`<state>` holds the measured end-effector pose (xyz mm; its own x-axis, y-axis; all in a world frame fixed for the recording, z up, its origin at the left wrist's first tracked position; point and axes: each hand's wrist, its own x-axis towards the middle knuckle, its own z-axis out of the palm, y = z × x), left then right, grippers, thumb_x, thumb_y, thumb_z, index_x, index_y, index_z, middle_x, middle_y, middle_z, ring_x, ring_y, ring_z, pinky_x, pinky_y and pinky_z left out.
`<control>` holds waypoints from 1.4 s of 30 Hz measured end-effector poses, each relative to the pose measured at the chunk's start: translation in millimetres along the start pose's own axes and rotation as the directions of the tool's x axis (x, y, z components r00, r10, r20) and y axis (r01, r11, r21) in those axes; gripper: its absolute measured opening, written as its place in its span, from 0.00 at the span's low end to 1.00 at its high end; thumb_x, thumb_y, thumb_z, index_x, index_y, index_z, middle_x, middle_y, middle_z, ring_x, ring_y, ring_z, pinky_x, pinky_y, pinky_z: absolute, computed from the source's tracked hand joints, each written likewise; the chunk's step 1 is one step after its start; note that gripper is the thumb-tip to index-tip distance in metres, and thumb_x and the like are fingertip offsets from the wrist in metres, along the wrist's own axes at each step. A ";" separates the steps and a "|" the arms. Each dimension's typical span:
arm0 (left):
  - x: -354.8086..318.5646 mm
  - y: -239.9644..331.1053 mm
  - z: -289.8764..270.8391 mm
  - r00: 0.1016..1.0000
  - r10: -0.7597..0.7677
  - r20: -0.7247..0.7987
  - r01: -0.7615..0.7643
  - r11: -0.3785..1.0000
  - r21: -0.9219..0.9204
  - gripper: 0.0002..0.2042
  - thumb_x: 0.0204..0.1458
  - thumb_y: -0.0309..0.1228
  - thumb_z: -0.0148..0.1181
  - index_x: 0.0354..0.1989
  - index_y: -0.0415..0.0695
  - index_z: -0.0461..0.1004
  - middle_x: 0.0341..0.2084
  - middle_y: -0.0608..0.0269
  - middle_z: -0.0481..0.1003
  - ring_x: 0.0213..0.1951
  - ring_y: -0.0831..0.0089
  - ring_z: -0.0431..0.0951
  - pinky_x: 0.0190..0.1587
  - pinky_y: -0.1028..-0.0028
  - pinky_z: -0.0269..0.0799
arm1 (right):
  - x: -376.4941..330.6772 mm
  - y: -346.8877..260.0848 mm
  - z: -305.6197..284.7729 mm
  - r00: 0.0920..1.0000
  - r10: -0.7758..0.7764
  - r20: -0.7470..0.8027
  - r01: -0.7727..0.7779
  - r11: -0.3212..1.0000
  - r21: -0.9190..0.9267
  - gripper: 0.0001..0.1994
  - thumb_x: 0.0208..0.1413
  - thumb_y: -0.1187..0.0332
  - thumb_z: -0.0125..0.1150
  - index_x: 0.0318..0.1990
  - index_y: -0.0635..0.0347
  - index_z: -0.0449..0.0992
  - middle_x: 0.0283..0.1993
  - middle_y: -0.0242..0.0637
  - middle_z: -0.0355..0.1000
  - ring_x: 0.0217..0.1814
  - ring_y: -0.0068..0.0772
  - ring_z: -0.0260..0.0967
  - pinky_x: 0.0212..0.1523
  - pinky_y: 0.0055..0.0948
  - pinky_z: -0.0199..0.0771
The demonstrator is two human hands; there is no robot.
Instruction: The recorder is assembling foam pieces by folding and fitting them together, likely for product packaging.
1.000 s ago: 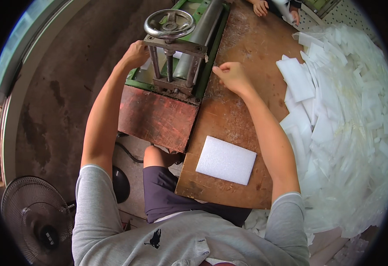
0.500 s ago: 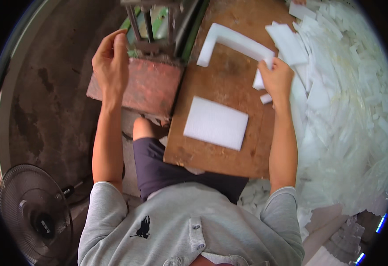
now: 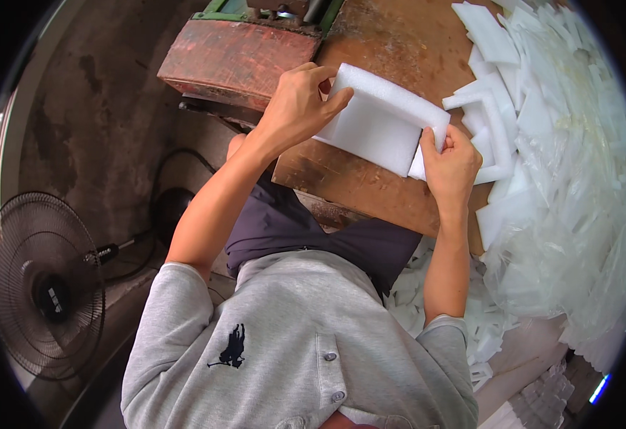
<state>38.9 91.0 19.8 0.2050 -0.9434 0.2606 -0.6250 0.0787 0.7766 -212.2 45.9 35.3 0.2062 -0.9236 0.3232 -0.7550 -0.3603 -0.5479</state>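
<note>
A white U-shaped foam frame (image 3: 393, 94) is between my two hands over the wooden table. My left hand (image 3: 300, 106) is closed around its left corner, with thumb and fingers pinching the foam. My right hand (image 3: 451, 163) grips the frame's right arm, thumb toward me. Inside the frame lies a flat white foam sheet (image 3: 379, 141); its near edge shows, while the frame covers its far edge. I cannot tell whether frame and sheet touch all along.
Another angled foam frame (image 3: 502, 132) rests at the table's right side, against a big heap of white foam scraps (image 3: 563, 179). Beyond my left hand is a reddish machine plate (image 3: 245, 61) with green metal parts. A black fan (image 3: 45, 286) stands at the lower left.
My left hand came over from the machine and took the frame's left corner. My right hand brought the frame nearer, over the sheet. An angled frame now shows by the heap.
</note>
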 end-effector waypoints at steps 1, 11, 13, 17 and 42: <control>-1.1 -3.5 1.1 1.000 -0.002 0.012 0.001 0.998 0.055 0.18 0.52 0.35 0.67 0.45 0.33 0.79 0.26 0.54 0.74 0.26 0.70 0.74 0.33 0.70 0.72 | -1.2 0.4 1.5 1.000 -0.005 0.004 0.005 1.000 0.006 0.16 0.49 0.69 0.68 0.22 0.68 0.66 0.19 0.44 0.64 0.19 0.44 0.61 0.24 0.42 0.60; -5.8 -10.9 4.4 1.000 -0.014 -0.024 0.015 0.999 0.031 0.17 0.52 0.34 0.66 0.45 0.34 0.80 0.27 0.53 0.75 0.26 0.68 0.75 0.33 0.69 0.73 | -2.2 2.6 11.9 0.998 -0.060 -0.006 0.060 0.998 -0.018 0.17 0.49 0.68 0.68 0.22 0.69 0.67 0.19 0.46 0.65 0.20 0.46 0.62 0.24 0.43 0.60; -5.4 -13.4 6.3 1.000 -0.004 -0.020 0.005 0.999 0.046 0.17 0.51 0.34 0.66 0.45 0.34 0.80 0.28 0.53 0.75 0.26 0.67 0.75 0.33 0.68 0.73 | -1.3 1.7 11.9 0.998 -0.058 -0.003 0.058 0.998 -0.025 0.17 0.49 0.68 0.68 0.22 0.69 0.67 0.19 0.46 0.65 0.20 0.46 0.62 0.24 0.43 0.60; -7.7 -17.7 13.4 0.999 0.022 -0.048 -0.020 0.999 0.041 0.17 0.52 0.34 0.67 0.45 0.34 0.80 0.28 0.53 0.75 0.26 0.66 0.75 0.33 0.68 0.73 | -2.5 3.4 12.6 0.998 -0.055 0.004 0.056 0.997 -0.054 0.15 0.48 0.67 0.69 0.22 0.68 0.69 0.20 0.46 0.67 0.21 0.49 0.65 0.25 0.44 0.62; -11.8 -17.4 29.4 0.992 0.036 -0.124 -0.014 0.985 0.173 0.08 0.55 0.29 0.61 0.37 0.36 0.77 0.30 0.44 0.73 0.32 0.44 0.76 0.35 0.55 0.73 | -0.7 15.2 34.9 0.980 -0.198 0.003 0.197 0.970 -0.146 0.14 0.47 0.68 0.67 0.21 0.69 0.70 0.21 0.51 0.68 0.23 0.55 0.68 0.25 0.46 0.64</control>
<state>25.2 91.3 -13.6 0.2746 -0.8927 0.3573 -0.7487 0.0347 0.6620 -202.1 36.4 -0.3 0.3535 -0.8340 0.4236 -0.7822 -0.5119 -0.3552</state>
